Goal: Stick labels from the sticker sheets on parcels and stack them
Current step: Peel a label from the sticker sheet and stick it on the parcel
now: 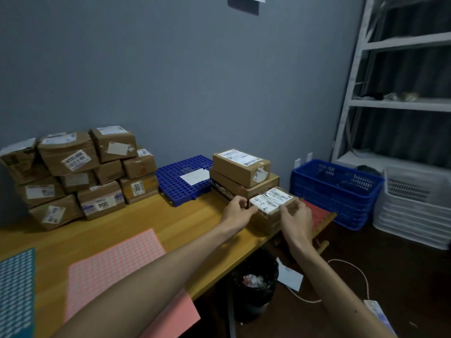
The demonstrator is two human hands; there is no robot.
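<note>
Right now both hands are on one small parcel (271,203) at the far right end of the table (146,220). The left hand (238,208) grips its left end, fingers curled, thumb tip on the white label's edge. The right hand (296,215) grips the near right side, fingers curled over the top edge; the fingertips themselves are hidden. So the box sits btwn the two sets of fingers, label up w/ handwritten "A-3 2" on it. Another brown box shows just below it; can't tell if they touch.

Just beyond the left fingers is a stack of two parcels (241,168), both w/ labels. Further left of those fingers lies a blue perforated tray (180,181) w/ a white paper on it, then a big pile of parcels (78,174) well apart, by the wall.

Just right of the right fingers a red sticker sheet (317,213) overhangs the table edge. Back toward the elbows, well behind the fingers, are a pink sticker sheet (114,264) and a teal sticker sheet (15,289), both flat.

On the floor, right of the right hand: blue crate (336,189), white crate (415,203). Below the wrists: black bin (253,281).
</note>
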